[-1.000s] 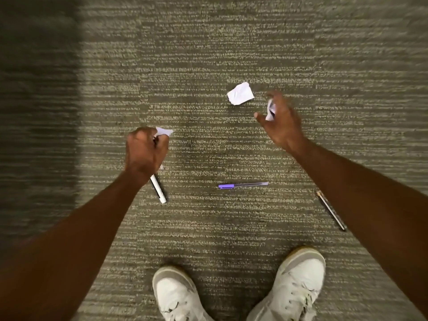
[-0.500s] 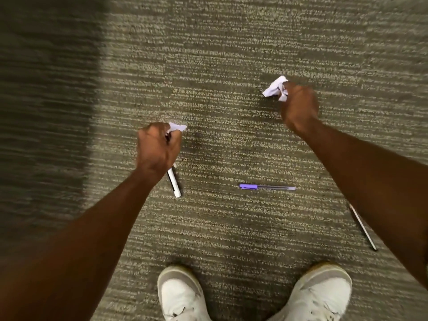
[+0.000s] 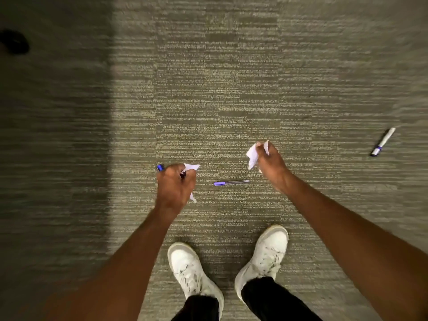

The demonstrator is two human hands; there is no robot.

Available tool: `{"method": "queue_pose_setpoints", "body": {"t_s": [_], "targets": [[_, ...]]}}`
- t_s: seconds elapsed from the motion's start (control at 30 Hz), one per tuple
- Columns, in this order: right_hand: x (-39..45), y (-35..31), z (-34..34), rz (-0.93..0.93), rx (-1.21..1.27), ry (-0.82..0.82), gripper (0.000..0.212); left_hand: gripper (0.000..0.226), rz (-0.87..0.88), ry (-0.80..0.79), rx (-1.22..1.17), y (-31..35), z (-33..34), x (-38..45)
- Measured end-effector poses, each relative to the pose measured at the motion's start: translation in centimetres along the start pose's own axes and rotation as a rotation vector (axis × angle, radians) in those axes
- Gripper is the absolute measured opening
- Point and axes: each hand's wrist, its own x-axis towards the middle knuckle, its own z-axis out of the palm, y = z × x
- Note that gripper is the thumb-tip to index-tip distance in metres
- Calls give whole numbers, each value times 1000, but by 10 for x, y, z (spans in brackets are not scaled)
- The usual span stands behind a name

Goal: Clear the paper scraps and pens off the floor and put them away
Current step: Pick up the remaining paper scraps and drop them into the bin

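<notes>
1. The fingers point(image 3: 185, 176) of the left hand point(image 3: 174, 188), at the centre of the frame, are curled tight around a white paper scrap point(image 3: 191, 167) and a pen whose blue cap point(image 3: 160, 167) sticks out at the hand's upper left; a white tip shows below the hand's lower right edge.
2. The right hand point(image 3: 269, 162), right of centre, is closed around crumpled white paper point(image 3: 252, 155), which bulges out on the hand's left and pokes up above the knuckles.
3. Between the two hands, a purple-capped pen point(image 3: 231, 182) lies flat on the carpet floor point(image 3: 231, 100), running left to right, touching neither hand.
4. A white marker with a blue band point(image 3: 383, 142) lies on the floor at the right edge of the frame, tilted, well apart from the right hand.
5. Both forearms reach in from the lower corners.
6. Two white sneakers point(image 3: 264, 253) and dark trouser cuffs stand at the bottom centre.
7. A dark shadowed strip covers the left side of the floor, with a blurred black shape point(image 3: 14, 41) in the upper left.
</notes>
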Motion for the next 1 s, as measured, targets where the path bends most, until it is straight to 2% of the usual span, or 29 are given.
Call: {"method": "queue_pose_setpoints", "body": {"t_s": [0.1, 0.33, 0.43, 0.5, 0.57, 0.6, 0.7, 0.77, 0.83, 0.93, 1.0], "targets": [[-59, -28, -20, 67, 120, 12, 46, 27, -47, -67, -234, 37, -27, -35], [-214, -90, -61, 166, 331, 16, 45, 45, -54, -95, -284, 117, -108, -128], [-280, -105, -64, 241, 377, -3, 33, 37, -56, -124, -278, 137, -136, -170], [-325, -115, -63, 278, 447, 15, 41, 41, -65, -131, -295, 150, -156, -199], [-361, -124, -62, 302, 484, 1, 54, 44, -86, -97, -287, 159, -171, -227], [-380, -130, -62, 296, 521, -11, 52, 40, -97, -80, -282, 163, -179, -241], [-428, -148, -65, 280, 689, -28, 30, 26, -137, -37, -353, 175, -201, -281], [-458, -157, -68, 227, 693, -48, 14, 39, -157, 31, -411, 186, -214, -306], [-483, -162, -71, 157, 678, -75, 4, 42, -171, 97, -479, 198, -225, -331], [-511, -165, -75, 86, 683, -131, 10, 28, -199, 196, -581, 216, -240, -364], [-533, -164, -78, 45, 707, -172, 14, 28, -215, 237, -637, 230, -252, -395]]}}
